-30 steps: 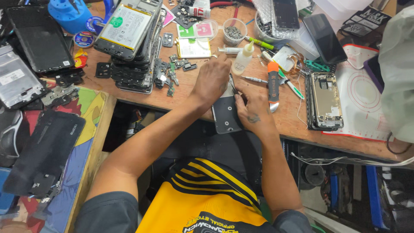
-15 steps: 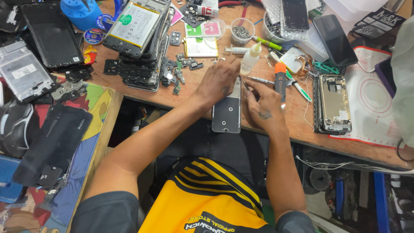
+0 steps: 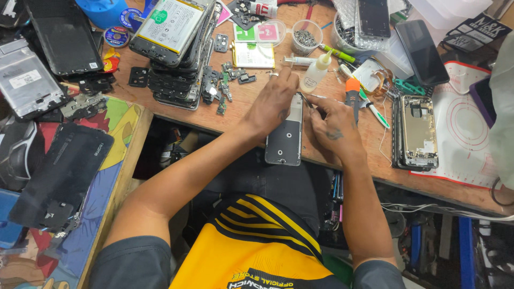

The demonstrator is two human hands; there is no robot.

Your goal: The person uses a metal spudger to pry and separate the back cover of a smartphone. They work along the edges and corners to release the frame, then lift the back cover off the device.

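Cluttered wooden surface (image 3: 251,104): left hand (image 3: 273,104) presses the grey phone frame (image 3: 285,136) flat to steady it, right hand (image 3: 332,126) pinches fine tweezers (image 3: 306,100) at its top edge.

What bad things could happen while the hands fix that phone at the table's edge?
The phone hangs partly over the table edge, so a nudge from the left hand might tip it off. The right hand pokes it with a thin tool, which could slip and scratch. The small bottle stands close and could get knocked over.
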